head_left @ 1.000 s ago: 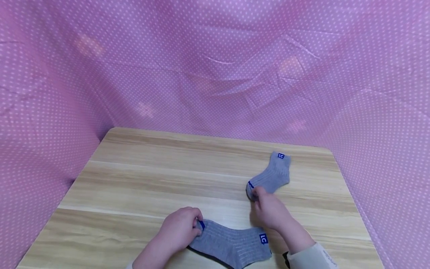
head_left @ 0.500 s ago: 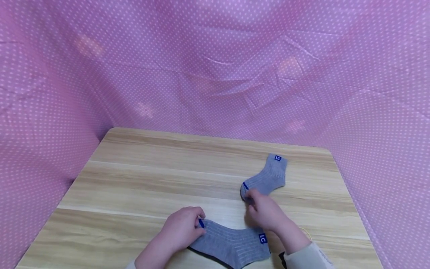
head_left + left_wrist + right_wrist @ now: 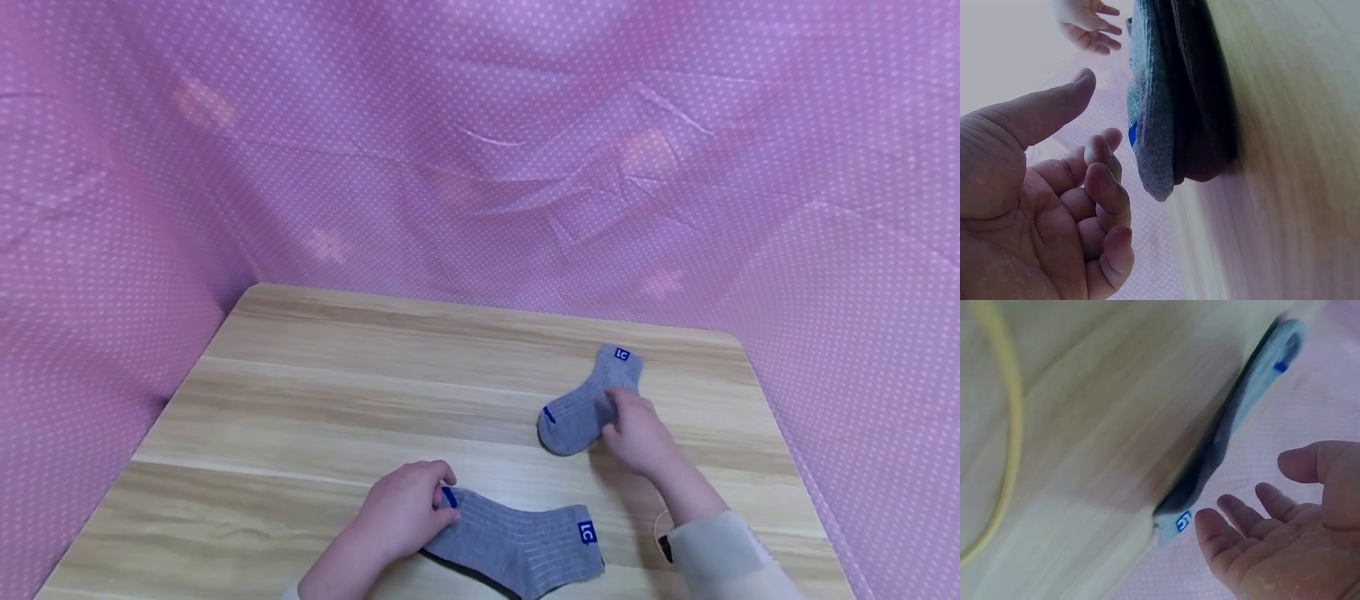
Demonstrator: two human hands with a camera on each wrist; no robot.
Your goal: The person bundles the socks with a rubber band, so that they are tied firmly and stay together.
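Note:
A grey ribbed sock (image 3: 517,537) with a blue LC label lies flat near the table's front edge, a dark layer showing beneath it. My left hand (image 3: 405,508) is at its toe end; in the left wrist view the thumb and loosely bent fingers stand apart from the sock (image 3: 1154,119). Farther back on the right lies a second grey LC sock (image 3: 577,417), also dark underneath. My right hand (image 3: 637,429) hovers over its heel side, hiding part of it. In the right wrist view the relaxed fingers (image 3: 1213,534) are beside this sock (image 3: 1254,394), holding nothing.
The wooden table (image 3: 337,383) has rounded back corners. Pink polka-dot cloth (image 3: 480,167) hangs behind it and on both sides. A thin yellow loop (image 3: 1015,425) hangs near the right wrist, close to the sleeve cuff (image 3: 712,546).
The back sock has shifted slightly left and toward me. My right hand has left its toe and moved right, toward the heel. The left hand and the front sock have barely moved.

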